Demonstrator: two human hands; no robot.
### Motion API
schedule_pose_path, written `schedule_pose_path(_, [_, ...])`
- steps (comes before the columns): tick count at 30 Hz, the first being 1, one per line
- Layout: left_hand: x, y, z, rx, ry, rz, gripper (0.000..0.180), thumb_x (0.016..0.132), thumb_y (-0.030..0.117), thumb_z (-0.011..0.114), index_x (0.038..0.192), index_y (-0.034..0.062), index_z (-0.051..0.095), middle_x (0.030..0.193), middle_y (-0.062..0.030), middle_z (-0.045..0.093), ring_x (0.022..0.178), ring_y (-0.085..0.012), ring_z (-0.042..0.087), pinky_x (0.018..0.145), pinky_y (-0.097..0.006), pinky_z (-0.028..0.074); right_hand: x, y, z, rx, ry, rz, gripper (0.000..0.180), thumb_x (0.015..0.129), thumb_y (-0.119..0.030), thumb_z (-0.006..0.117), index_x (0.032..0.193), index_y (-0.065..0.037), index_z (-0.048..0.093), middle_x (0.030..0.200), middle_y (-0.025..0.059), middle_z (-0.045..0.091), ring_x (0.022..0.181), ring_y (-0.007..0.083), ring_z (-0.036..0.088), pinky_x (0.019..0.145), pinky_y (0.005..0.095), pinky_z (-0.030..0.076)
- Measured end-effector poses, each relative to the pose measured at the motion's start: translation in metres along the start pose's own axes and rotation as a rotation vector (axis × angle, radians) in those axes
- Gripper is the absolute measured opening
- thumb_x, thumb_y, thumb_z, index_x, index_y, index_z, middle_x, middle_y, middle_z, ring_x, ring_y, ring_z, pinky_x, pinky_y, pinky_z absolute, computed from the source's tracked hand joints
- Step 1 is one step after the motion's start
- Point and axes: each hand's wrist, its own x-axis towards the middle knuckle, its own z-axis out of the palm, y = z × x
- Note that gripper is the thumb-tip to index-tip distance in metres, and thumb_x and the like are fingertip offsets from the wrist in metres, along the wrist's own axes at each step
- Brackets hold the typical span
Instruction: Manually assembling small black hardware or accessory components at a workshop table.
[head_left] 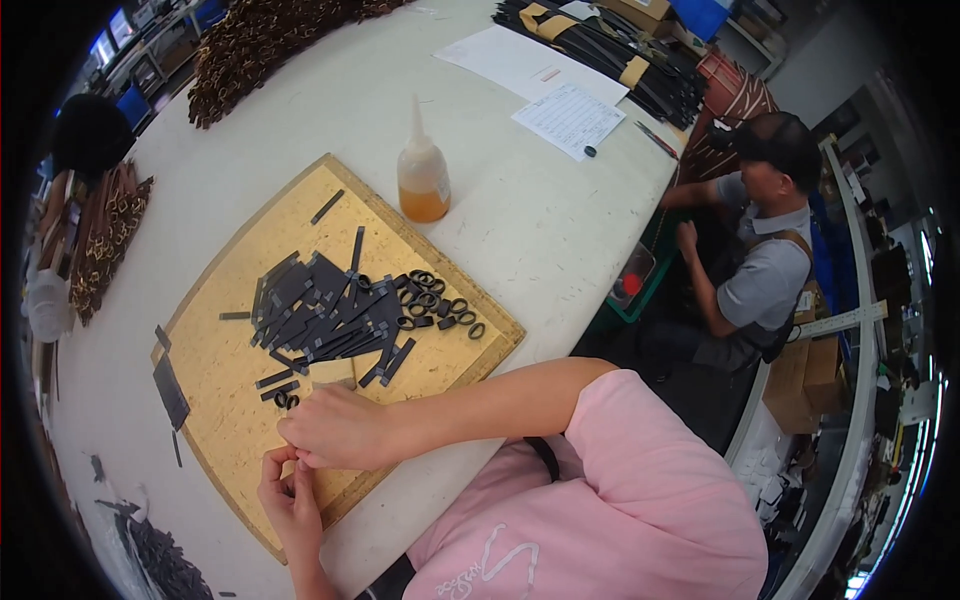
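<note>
Near end of one tan board [225,400]: left hand [292,490] and right hand [345,430], fingers curled, fingertips meeting; cannot tell what, if anything, they grip. Just beyond, two black rings [292,402], one beige block [333,373]. Farther, black strips [315,310] heaped, too overlapped to count; more rings [428,299] right. Far right, one bottle [423,190].

Fingers [292,432] partly hidden, brown bundle [262,52] cropped
</note>
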Motion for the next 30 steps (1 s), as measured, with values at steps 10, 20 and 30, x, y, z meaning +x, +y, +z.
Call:
schedule_pose_path(10, [0.005, 0.015, 0.006, 0.007, -0.052, 0.006, 0.005, 0.098, 0.0, 0.062, 0.103, -0.0008, 0.062, 0.068, -0.0009, 0.057, 0.054, -0.0025, 0.045, 0.047, -0.025, 0.032, -0.002, -0.001, -0.02, 0.087, -0.077, 0.075, 0.018, 0.088, -0.021, 0.071, 0.088, -0.003, 0.067, 0.08, 0.0117, 0.072, 0.075, 0.0308, 0.072, 0.064, 0.0412, 0.055])
schedule_pose_path(20, [0.005, 0.012, -0.004, -0.011, -0.058, 0.009, 0.008, 0.096, 0.0, 0.063, 0.103, -0.0035, 0.06, 0.086, -0.0162, 0.068, 0.066, -0.0241, 0.065, 0.063, -0.032, 0.054, 0.011, -0.007, -0.021, 0.2, -0.191, 0.213, 0.016, 0.089, -0.016, 0.073, 0.09, -0.002, 0.069, 0.08, 0.0124, 0.074, 0.073, 0.0245, 0.074, 0.064, 0.0353, 0.056])
schedule_pose_path(30, [0.005, 0.006, -0.001, -0.018, -0.048, 0.005, 0.01, 0.096, 0.0, 0.064, 0.104, -0.0036, 0.06, 0.09, -0.0157, 0.069, 0.069, -0.0251, 0.068, 0.063, -0.033, 0.055, 0.014, -0.007, -0.025, 0.261, -0.233, 0.245, 0.013, 0.089, -0.01, 0.074, 0.094, 0.001, 0.07, 0.081, 0.0105, 0.074, 0.071, 0.0171, 0.074, 0.065, 0.028, 0.057])
